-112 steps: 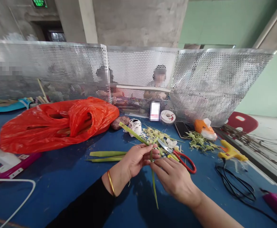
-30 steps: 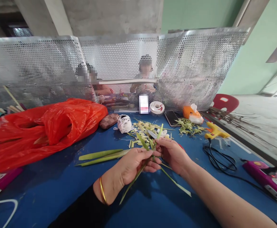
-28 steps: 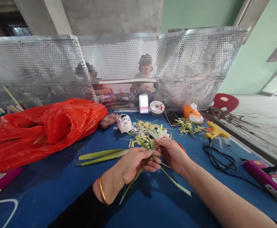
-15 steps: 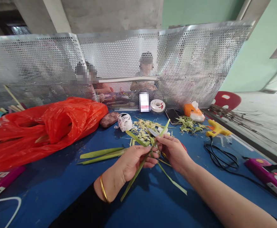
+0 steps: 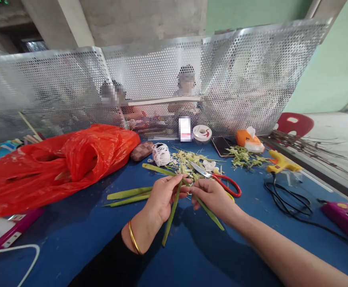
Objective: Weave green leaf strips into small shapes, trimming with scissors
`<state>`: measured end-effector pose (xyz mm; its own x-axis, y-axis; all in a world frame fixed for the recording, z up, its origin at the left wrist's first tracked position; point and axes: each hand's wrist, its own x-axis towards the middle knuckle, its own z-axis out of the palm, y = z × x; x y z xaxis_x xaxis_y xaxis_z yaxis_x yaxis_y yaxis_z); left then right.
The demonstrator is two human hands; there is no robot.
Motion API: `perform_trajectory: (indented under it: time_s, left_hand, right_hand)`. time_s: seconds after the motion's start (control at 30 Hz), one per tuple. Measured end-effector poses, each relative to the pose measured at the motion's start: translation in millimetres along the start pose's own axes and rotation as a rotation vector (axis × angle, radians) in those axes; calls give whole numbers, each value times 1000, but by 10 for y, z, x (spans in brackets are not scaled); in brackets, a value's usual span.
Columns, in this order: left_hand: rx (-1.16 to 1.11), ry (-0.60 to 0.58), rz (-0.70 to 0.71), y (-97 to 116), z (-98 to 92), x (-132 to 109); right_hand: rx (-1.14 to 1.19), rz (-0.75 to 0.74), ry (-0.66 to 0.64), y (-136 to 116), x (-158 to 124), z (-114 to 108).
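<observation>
Over the blue table, my left hand (image 5: 165,196) pinches long green leaf strips (image 5: 171,219) where they cross. One strip hangs toward me and another sticks out to the upper left. My right hand (image 5: 211,194) closes on a green strip (image 5: 212,217) that slants down to the right; its fingertips meet those of my left hand. Red-handled scissors (image 5: 228,184) lie just beyond my right hand, blades on the pile of leaf scraps (image 5: 183,158). Two more green leaf strips (image 5: 129,193) rest on the table left of my left hand.
A red plastic bag (image 5: 81,155) covers the left side. Further back are white string (image 5: 161,154), a checkered case (image 5: 142,151), a lit phone (image 5: 185,129), a ribbon spool (image 5: 202,134) and tissues (image 5: 249,140). A yellow glue gun (image 5: 283,162) with its cable lies right. Perforated screens (image 5: 162,63) stand behind.
The strip in my right hand, which pointed up beside the scissor blades, now slants down to the right. My right hand has moved slightly down, and the red scissor handles have come into view.
</observation>
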<state>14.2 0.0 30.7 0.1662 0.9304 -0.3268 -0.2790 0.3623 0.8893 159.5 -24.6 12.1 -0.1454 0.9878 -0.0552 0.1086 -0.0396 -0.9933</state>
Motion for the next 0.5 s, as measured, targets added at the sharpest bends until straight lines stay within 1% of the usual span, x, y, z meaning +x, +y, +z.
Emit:
perform_trajectory:
  time_s: [0.1,0.2,0.3,0.33,0.37,0.43,0.5]
  left_hand:
    - [-30,-29,-31,7,-14,10]
    - [-33,-49,-47,-8,-16,20]
    - [-30,-71,-60,-25,-17,30]
    - [-31,-72,-66,-26,-16,30]
    - [-31,-67,-71,-25,-15,29]
    - [-27,-60,-90,-20,-7,17]
    - [1,-84,-115,-24,7,-5]
  right_hand:
    - [17,-19,-26,-2,-17,13]
    - [24,-8,-66,10,-8,3]
    - [-72,-6,-86,10,0,-28]
    - [-146,-30,-62,7,0,-46]
    - [-239,-72,-9,1,0,-69]
    - [-424,-208,175,-13,-3,-125]
    - [-508,-379,357,-30,-5,-183]
